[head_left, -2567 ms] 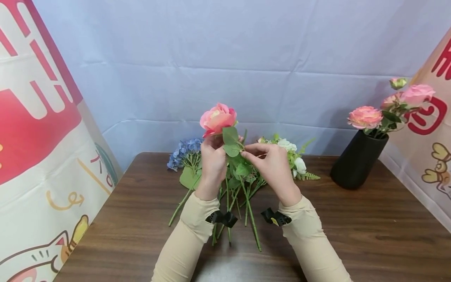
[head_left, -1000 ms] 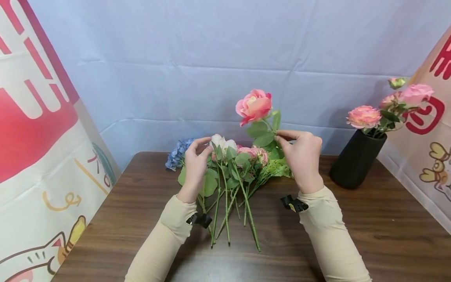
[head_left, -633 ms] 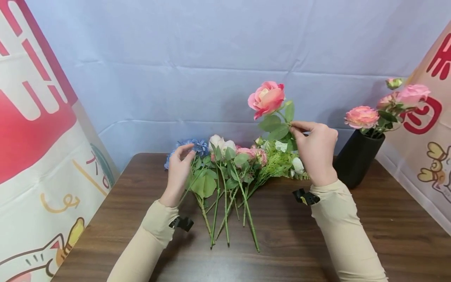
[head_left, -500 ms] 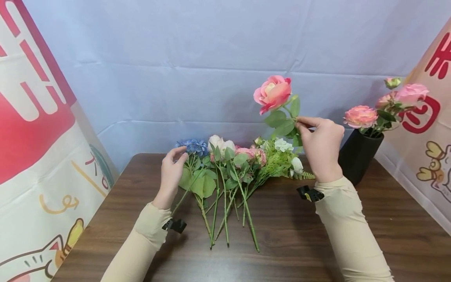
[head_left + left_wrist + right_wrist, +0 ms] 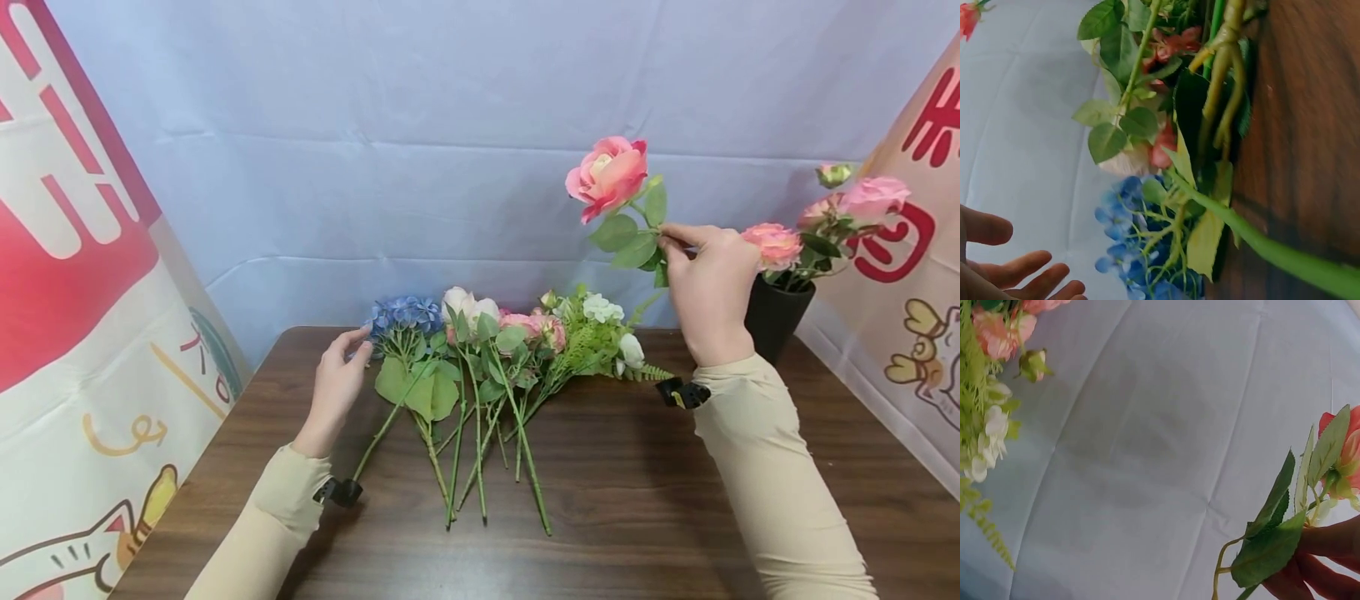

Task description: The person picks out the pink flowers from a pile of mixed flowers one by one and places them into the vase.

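Observation:
My right hand (image 5: 712, 287) pinches a pink rose (image 5: 609, 177) by its stem just below the bloom, raised over the back right of the table. In the right wrist view, green leaves (image 5: 1269, 553) surround the fingertips, and the rose's lower stem is mostly out of sight. My left hand (image 5: 337, 383) is at the left, its fingers loosely bent and holding nothing. It is beside a blue hydrangea (image 5: 405, 321); in the left wrist view the fingers appear apart from the blue petals. Right of the raised hand stands a black vase (image 5: 776, 321) with pink flowers (image 5: 873, 200), partly hidden by that hand.
On the brown wooden table (image 5: 600, 500) lies a row of flowers: white roses (image 5: 468, 307), pink blooms (image 5: 536, 327) and white flowers with fern leaves (image 5: 600, 308). Their stems (image 5: 528, 458) point toward the front edge. A pale cloth (image 5: 300, 208) hangs behind.
The right hand has carried the pink rose up and to the right, toward the vase. The left hand has let go of the rose and drawn back to the left, past the hydrangea.

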Tool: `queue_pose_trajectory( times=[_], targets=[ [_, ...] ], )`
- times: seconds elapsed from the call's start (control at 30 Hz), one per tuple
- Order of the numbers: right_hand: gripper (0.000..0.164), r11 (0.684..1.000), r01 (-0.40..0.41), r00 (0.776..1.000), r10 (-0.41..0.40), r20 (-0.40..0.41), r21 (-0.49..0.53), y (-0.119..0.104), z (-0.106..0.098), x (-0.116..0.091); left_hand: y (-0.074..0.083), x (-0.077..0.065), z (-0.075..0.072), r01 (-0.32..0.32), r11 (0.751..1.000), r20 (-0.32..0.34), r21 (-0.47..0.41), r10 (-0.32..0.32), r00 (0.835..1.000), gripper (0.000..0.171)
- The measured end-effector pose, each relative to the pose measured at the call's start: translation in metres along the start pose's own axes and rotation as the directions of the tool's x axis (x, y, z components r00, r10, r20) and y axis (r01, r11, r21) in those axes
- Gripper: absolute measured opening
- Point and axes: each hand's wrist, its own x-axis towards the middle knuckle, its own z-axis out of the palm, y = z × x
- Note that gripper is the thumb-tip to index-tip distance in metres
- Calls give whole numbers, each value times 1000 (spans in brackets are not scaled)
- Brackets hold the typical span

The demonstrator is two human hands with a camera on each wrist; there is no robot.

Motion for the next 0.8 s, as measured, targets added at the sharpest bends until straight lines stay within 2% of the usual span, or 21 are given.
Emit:
queue_pose_trajectory(
  times=[0.27, 0.5, 0.8],
  targets=[
    [14, 1000, 12, 998, -12, -57, -11, 11, -6, 10, -10, -2, -8, -23, 986, 33, 166, 18, 999, 42],
    [15, 998, 20, 994, -26, -105, -57, 21, -12, 19, -20, -4, -14, -64, 969, 38, 239, 57, 998, 45],
    [16, 999, -9, 992, 3, -126, -48, 34, -17, 27, -30, -5, -30, -115, 941, 13, 317, 117, 993, 45]
  ],
)
